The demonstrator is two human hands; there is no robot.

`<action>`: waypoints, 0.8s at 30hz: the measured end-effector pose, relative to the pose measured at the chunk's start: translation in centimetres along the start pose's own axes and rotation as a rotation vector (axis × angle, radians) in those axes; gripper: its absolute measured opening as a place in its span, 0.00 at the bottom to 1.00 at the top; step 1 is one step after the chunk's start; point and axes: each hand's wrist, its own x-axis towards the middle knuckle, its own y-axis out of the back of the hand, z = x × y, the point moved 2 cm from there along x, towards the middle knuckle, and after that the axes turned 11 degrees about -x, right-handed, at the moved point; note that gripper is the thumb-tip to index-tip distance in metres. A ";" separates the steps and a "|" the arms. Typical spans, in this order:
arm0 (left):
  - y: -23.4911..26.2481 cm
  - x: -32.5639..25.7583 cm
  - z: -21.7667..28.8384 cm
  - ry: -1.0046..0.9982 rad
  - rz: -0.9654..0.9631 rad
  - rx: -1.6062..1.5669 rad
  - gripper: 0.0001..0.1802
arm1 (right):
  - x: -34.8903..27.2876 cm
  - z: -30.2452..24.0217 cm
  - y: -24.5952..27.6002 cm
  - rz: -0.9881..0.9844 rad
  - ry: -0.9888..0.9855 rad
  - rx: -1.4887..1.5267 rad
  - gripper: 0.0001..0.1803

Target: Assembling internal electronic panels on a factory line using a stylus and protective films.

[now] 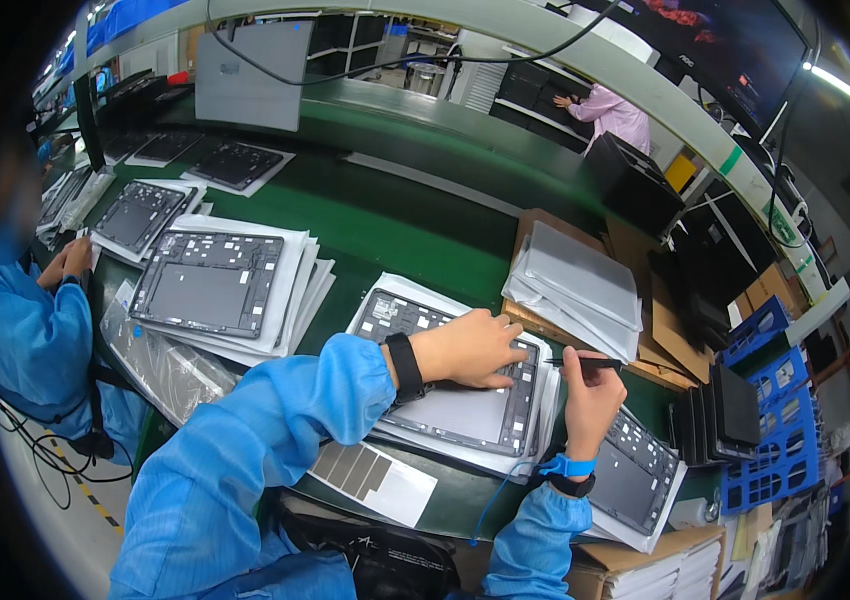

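On the green surface (415, 230) a grey tablet frame (465, 405) is pressed flat by the left hand (470, 348); black tweezers (585, 363) are pinched in the right hand (590, 400); careful placement at the frame's edge is judged next.

At centre frame we see our left hand (470, 348) resting on a panel (455, 400) that lies on a sheet stack (400, 300). Just right of it, our right hand (590, 400) holds a pen (585, 363). A second panel (207, 283) lies at left, a third (635, 470) at lower right, and crates (770, 420) at far right.
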 end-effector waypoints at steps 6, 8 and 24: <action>-0.3 -0.3 -0.1 -0.010 -0.015 0.150 0.28 | -0.3 0.9 -0.9 0.048 0.115 -0.140 0.07; 0.9 -0.6 0.7 0.038 0.016 0.093 0.27 | -0.3 0.5 -0.8 0.057 0.170 -0.182 0.07; 5.1 -19.7 6.3 1.061 0.477 -0.150 0.14 | -2.2 0.4 -1.9 -0.286 0.538 -0.602 0.27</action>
